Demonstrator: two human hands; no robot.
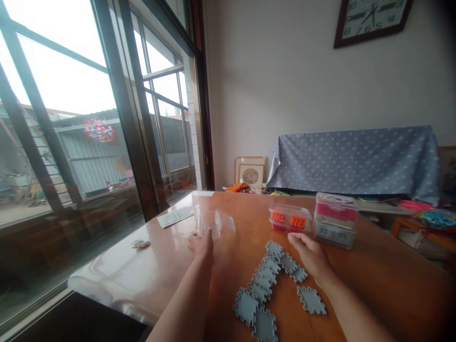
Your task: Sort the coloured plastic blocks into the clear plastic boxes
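My left hand [201, 245] is closed at the near edge of a clear, see-through plastic piece [217, 224]; whether that is a lid or a bag I cannot tell. My right hand [309, 249] has its fingers drawn together just in front of a clear plastic box [290, 217] with orange and red pieces inside. Whether they touch the box or pinch something is hidden. Between my forearms lies an overlapping row of grey puzzle-edged square tiles [265, 278]. One grey tile [311, 300] lies apart, near my right wrist.
A larger clear box [335, 221] with pink and white contents stands right of the orange pieces. On the left are a printed paper [175, 216] and a small pale object [140, 243]. The wooden table [384, 280] meets a glass window on the left.
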